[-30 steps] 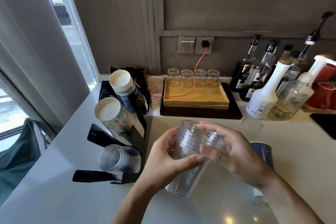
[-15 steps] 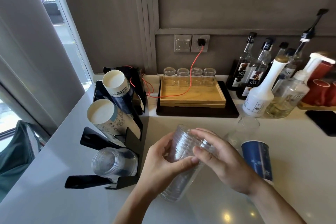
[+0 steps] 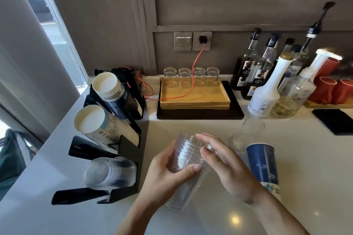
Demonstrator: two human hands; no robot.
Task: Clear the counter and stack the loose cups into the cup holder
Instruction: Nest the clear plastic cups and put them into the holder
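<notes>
Low in the centre of the frame, my left hand [image 3: 168, 175] wraps a nested stack of clear plastic cups [image 3: 188, 168], thumb pressed across its front, while my right hand [image 3: 227, 168] lies against its upper side, fingers curved over the ribbed rims rather than clamped. The stack tilts, mouth toward the upper left, base toward me, lifted off the counter [image 3: 200, 126] as far as I can judge. To seat it well I would square the rims with the right hand so no cup sits crooked, then slide the lot mouth-first into the lowest slot of the black cup holder [image 3: 131, 160] at lower left, onto the clear cups [image 3: 108, 173] lying there; squeezing hard would buckle such thin walls. Two slots above hold paper cup stacks [image 3: 99, 120]. Just right of my right hand stands a loose blue paper cup [image 3: 262, 166], with a loose clear cup [image 3: 246, 133] lying behind it, both yet to be put away. That pale counter is smooth and glossy, catching lamp glints. Along the grey wall sit a wooden tray [image 3: 194, 97] with four glasses, a socket trailing a red cable [image 3: 194, 74], syrup bottles [image 3: 254, 66] and red mugs [image 3: 328, 89]; a window fills the upper left.
</notes>
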